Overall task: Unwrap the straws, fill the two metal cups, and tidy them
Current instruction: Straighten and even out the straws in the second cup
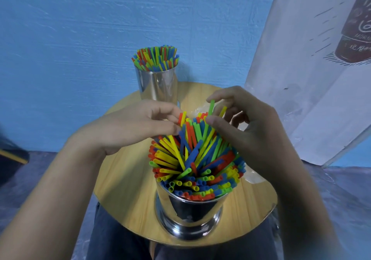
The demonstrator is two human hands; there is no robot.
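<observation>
Straws, thin bright tubes, fan from glossy metal cup.

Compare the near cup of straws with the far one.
The far cup holds its straws upright with even tips; in the near cup they cross and lean, a few poking higher. The left hand and right hand pinch straws in the near cup; nothing touches the far cup. Both are shiny metal, packed with red, yellow, green and blue straws, on the round wooden table.
</observation>
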